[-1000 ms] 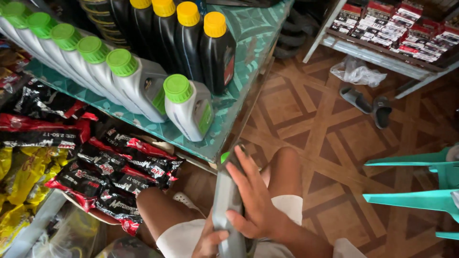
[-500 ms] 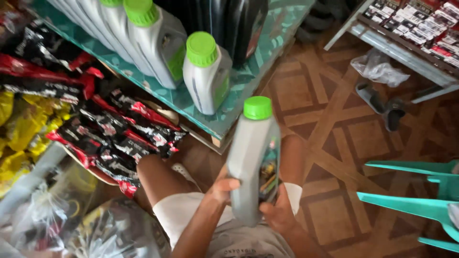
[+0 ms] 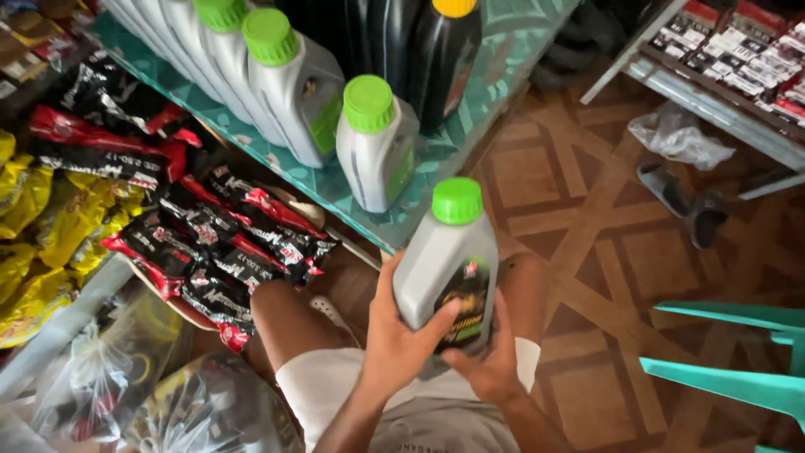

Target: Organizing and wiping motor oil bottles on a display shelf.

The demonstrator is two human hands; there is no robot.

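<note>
Both hands, left hand [image 3: 401, 340] and right hand [image 3: 486, 365], kept a closed grip on an upright grey bottle [image 3: 444, 268] with green cap, held just below the teal shelf [image 3: 436, 159] edge, near a matching shelved bottle [image 3: 376, 147].

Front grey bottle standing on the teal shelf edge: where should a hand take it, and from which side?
Probably around the flat grey body of the front bottle below its green cap, coming from the open floor side. It stands upright at the shelf edge; another grey bottle crowds behind it.

bottle [image 3: 444, 268] base: hidden by hands | teal chair [image 3: 738, 369]: cut off right | bagged items [image 3: 126, 394]: perhaps hardware, blurred
</note>
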